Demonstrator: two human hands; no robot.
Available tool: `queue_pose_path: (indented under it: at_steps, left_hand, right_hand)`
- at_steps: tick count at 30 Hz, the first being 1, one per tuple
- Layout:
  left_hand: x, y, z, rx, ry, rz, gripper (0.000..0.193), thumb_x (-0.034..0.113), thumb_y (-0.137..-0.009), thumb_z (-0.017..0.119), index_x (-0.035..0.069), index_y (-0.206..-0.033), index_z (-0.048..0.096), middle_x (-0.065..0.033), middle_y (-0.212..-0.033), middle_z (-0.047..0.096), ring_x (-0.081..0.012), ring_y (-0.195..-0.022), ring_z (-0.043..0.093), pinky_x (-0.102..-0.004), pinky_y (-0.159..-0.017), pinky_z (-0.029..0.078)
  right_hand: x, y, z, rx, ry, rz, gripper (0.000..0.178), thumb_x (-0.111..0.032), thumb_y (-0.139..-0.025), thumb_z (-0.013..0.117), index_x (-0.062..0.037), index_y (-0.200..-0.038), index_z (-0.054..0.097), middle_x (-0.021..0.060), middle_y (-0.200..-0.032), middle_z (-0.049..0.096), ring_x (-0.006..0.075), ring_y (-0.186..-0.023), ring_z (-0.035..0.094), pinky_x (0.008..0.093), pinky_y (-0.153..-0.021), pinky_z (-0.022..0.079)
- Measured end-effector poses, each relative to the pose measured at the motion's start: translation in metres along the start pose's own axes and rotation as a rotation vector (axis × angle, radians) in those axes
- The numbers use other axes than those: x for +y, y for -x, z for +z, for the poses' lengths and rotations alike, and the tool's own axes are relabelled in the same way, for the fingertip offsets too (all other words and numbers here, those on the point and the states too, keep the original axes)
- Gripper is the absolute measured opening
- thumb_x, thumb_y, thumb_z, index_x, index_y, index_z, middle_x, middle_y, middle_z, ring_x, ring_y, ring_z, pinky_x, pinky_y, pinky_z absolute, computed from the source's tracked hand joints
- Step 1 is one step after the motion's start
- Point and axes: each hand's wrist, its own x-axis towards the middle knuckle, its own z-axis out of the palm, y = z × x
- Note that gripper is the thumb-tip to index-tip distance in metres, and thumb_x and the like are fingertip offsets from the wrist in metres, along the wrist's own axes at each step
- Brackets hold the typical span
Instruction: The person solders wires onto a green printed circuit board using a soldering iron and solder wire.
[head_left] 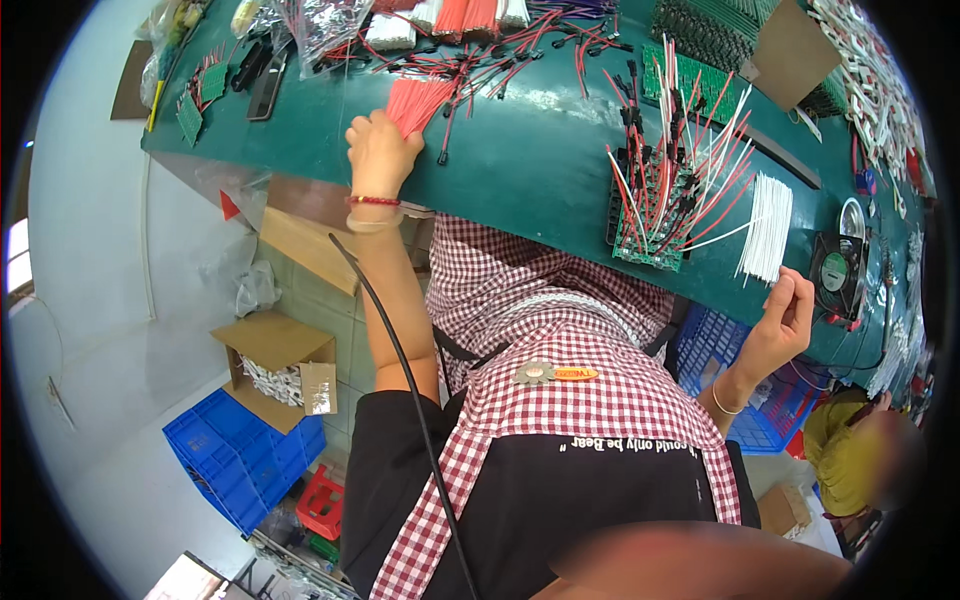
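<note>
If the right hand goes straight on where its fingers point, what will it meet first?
Probably the white wires, just ahead of the right hand; whether it already touches them is unclear.

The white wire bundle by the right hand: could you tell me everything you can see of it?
The white wire bundle is a flat sheaf of thin, roughly parallel strands that look plastic-coated. It lies on the green table, pointing away from the person, its near end close to the edge. No tie shows around it. A white strand stretches between it and the wired circuit boards. The right hand has fingertips at its near end; whether they grip a wire is unclear.
</note>
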Motion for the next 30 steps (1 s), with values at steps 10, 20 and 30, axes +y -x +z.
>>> queue_pose_path:
  at_steps: [10, 20, 30]
  left_hand:
    - [0.023, 0.006, 0.031, 0.186, -0.157, -0.048, 0.014, 0.011, -0.088, 0.049, -0.002, -0.091, 0.054, -0.0201, -0.090, 0.062, -0.0353, -0.083, 0.064, -0.0435, -0.069, 0.055]
    - [0.003, -0.005, 0.014, 0.170, -0.053, -0.019, 0.014, 0.005, -0.083, 0.055, -0.005, -0.093, 0.052, -0.0233, -0.091, 0.061, -0.0390, -0.083, 0.066, -0.0446, -0.069, 0.056]
    - [-0.021, -0.002, -0.016, 0.047, 0.317, -0.036, 0.026, 0.002, -0.076, 0.056, -0.011, -0.097, 0.048, -0.0348, -0.091, 0.059, -0.0485, -0.091, 0.059, -0.0519, -0.079, 0.048]
  right_hand:
    - [-0.005, 0.010, 0.014, -0.011, -0.104, -0.019, 0.009, -0.004, -0.094, 0.056, 0.0024, -0.093, 0.063, -0.0025, -0.078, 0.050, 0.0021, -0.060, 0.038, 0.0184, -0.051, 0.028]
    - [-0.014, 0.014, 0.009, 0.009, -0.168, -0.060, 0.009, -0.004, -0.093, 0.056, 0.0035, -0.092, 0.063, -0.0006, -0.077, 0.051, 0.0034, -0.059, 0.040, 0.0187, -0.050, 0.028]
    - [-0.022, 0.022, 0.018, -0.052, -0.211, -0.070, 0.010, -0.005, -0.093, 0.057, 0.0036, -0.092, 0.062, 0.0007, -0.080, 0.053, 0.0042, -0.060, 0.041, 0.0189, -0.051, 0.030]
